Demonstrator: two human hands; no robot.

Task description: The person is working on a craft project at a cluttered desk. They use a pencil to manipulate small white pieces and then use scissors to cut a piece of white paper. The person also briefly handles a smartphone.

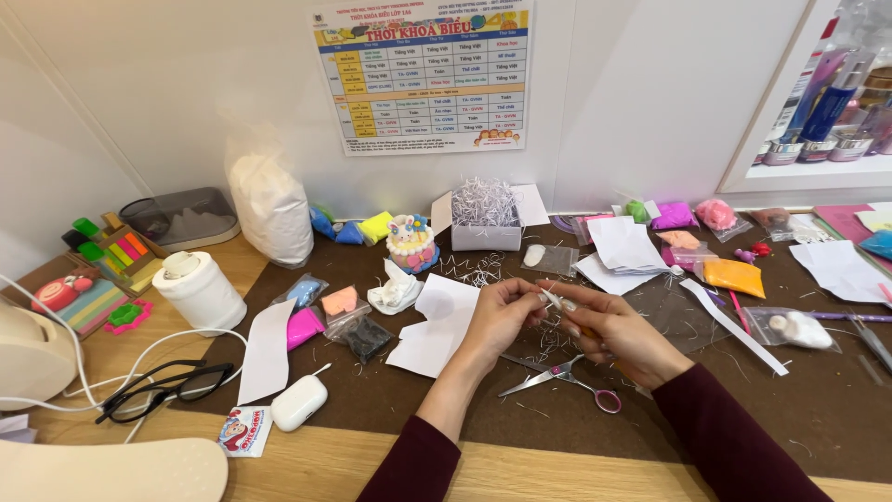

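My left hand [503, 312] and my right hand [616, 332] meet over a dark brown mat [706, 423]. Together they pinch a small white piece [555, 299] between the fingertips. What the piece is made of I cannot tell. Silver scissors with a pink handle [567, 379] lie on the mat just below my right hand. White paper sheets [437, 325] lie to the left of my left hand. Loose shredded paper strips are scattered under both hands.
A white box of shredded paper [485, 216] stands at the back. Bags of coloured clay [734, 276] lie right and left [305, 327]. A small cake figure [412, 242], white roll [199, 290], black glasses [167, 388] and white earbud case [298, 402] sit left.
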